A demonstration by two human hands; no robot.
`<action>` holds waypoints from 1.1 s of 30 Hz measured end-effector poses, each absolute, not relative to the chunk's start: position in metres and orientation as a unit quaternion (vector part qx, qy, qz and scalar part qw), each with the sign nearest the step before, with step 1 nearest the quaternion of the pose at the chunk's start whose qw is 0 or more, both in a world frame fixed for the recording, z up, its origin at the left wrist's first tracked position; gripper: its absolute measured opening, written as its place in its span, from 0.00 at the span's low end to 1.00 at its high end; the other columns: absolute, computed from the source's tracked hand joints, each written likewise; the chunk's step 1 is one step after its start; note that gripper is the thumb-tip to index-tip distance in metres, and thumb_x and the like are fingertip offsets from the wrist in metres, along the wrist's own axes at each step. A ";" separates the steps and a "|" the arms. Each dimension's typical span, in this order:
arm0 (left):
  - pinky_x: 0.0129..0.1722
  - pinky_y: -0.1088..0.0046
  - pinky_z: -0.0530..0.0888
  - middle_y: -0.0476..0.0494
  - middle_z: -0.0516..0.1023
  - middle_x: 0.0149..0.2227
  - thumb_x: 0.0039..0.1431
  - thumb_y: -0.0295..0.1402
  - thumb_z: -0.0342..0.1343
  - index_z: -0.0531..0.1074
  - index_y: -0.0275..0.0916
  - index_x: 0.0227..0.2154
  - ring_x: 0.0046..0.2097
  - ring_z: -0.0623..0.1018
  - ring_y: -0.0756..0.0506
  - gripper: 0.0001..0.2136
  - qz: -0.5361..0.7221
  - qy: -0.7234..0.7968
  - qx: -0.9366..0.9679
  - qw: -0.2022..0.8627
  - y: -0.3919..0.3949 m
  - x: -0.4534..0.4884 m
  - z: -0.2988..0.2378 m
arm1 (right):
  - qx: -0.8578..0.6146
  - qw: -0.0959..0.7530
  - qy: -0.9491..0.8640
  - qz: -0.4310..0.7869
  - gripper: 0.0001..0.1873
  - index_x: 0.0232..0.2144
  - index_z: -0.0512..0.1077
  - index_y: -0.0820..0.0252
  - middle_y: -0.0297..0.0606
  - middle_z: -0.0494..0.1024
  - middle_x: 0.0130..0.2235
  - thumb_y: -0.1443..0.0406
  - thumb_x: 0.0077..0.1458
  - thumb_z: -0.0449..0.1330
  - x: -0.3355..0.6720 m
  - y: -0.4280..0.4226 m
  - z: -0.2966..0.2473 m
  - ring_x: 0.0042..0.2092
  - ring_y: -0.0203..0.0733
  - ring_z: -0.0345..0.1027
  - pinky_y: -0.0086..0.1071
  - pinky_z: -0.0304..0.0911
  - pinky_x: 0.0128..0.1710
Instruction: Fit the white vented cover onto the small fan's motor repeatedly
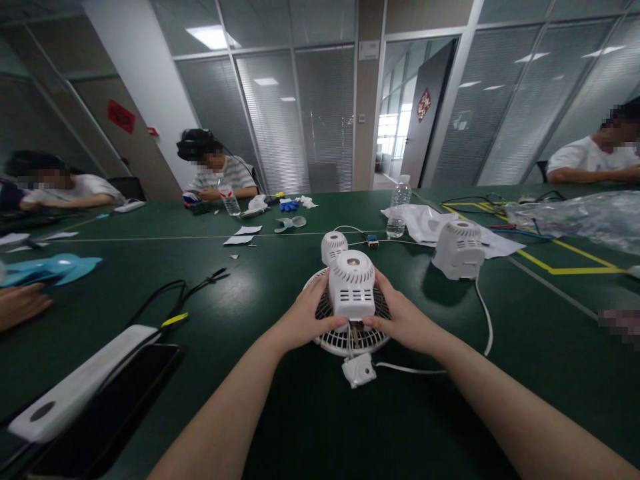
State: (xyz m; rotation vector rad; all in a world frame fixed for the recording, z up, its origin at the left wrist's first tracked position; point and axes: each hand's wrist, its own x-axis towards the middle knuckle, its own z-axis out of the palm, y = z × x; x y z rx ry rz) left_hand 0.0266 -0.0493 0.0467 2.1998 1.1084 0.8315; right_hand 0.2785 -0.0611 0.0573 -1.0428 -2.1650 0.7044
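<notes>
A white plastic motor housing (352,285) is held at the centre of the view, seated on a round fan grille (350,337) that lies flat on the green counter (280,280). The left hand (305,319) is curled against the housing's side at 9 o'clock, thumb pressed to its lower edge; the right hand (400,319) is curled against it at 3 o'clock, thumb likewise underneath. Both are closed around it, not spread.

The housing is judged light, rigid and hollow, with slotted vents that would crack if squeezed hard; the smooth shell may slip, so it is best taken by its two flat sides. The thin-ribbed grille is judged more fragile and is better lifted by its outer rim. A switch box (359,370) lies at 6 o'clock, with a white cord (483,313) trailing off toward 3 o'clock, which could snag.

Counted: three motor housings — the held one, a second housing (333,247) just behind at 12 o'clock, and a third housing (459,248) at 2 o'clock. One grille, one switch box. Two water bottles are seen, the nearer bottle (399,207) at 1 o'clock. One power strip (80,383) lies at 8 o'clock.
</notes>
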 end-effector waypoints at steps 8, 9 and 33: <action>0.63 0.37 0.57 0.35 0.57 0.67 0.49 0.45 0.66 0.48 0.46 0.68 0.67 0.57 0.26 0.46 0.310 0.413 0.794 0.322 -0.051 0.023 0.049 | -0.418 0.303 -0.800 0.305 0.52 0.67 0.42 0.52 0.46 0.63 0.65 0.60 0.50 0.69 0.282 -0.060 0.062 0.64 0.54 0.58 0.55 0.56 0.63; 0.63 0.37 0.57 0.35 0.56 0.67 0.48 0.45 0.66 0.47 0.46 0.68 0.67 0.58 0.26 0.47 0.307 0.414 0.792 0.328 -0.051 0.023 0.049 | -0.420 0.302 -0.798 0.310 0.52 0.67 0.42 0.52 0.47 0.63 0.65 0.60 0.49 0.69 0.282 -0.061 0.063 0.65 0.53 0.58 0.54 0.55 0.63; 0.64 0.39 0.57 0.35 0.55 0.68 0.48 0.42 0.66 0.47 0.45 0.67 0.67 0.59 0.28 0.46 0.312 0.423 0.776 0.350 -0.051 0.024 0.049 | -0.433 0.295 -0.804 0.283 0.56 0.68 0.40 0.51 0.46 0.65 0.64 0.60 0.48 0.70 0.282 -0.061 0.062 0.63 0.54 0.61 0.54 0.58 0.61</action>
